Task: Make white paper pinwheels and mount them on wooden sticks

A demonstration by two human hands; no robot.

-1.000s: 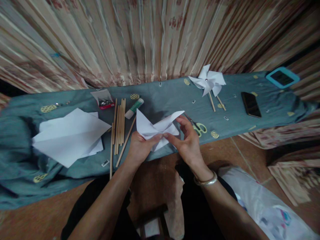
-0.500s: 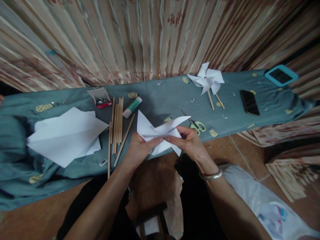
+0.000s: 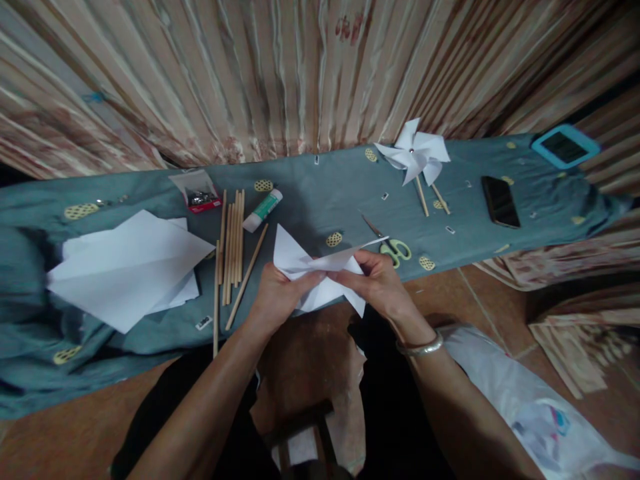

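Both left hand [image 3: 279,293] and right hand [image 3: 384,283] pinch folded paper [image 3: 325,295] near the front edge of the cloth [image 3: 320,200], room behind.

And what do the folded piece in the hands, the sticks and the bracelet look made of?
Folded piece: matte white paper, judging by its thin edges and creases.
Sticks: probably unvarnished wood, being pale tan and dull.
Bracelet: likely polished, silvery metal, given its bright highlights.

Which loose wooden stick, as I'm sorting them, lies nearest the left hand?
The slanted stick, just left of the left hand; the other loose sticks lie farther left, nearly parallel to each other.
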